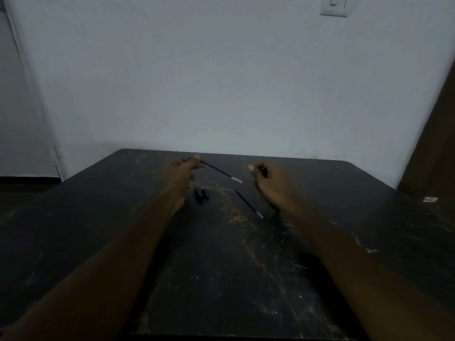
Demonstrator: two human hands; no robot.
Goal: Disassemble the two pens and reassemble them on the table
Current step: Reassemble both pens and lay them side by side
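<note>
My left hand (183,168) pinches one end of a thin blue ink refill (221,172), which slants down to the right in the air, silver tip lowest. My right hand (268,179) is curled above the table with something dark between its fingers; what it is cannot be made out. A second blue refill (248,204) lies on the black table (221,267) between my hands. Two small dark blue pen caps (201,193) lie side by side just right of my left wrist. The pen barrels are not plainly visible.
The scratched black table reaches to a pale wall at the back. A brown door or panel (435,143) stands at the right, with a small white label (430,199) near the table's right edge. A light switch (334,5) sits high on the wall.
</note>
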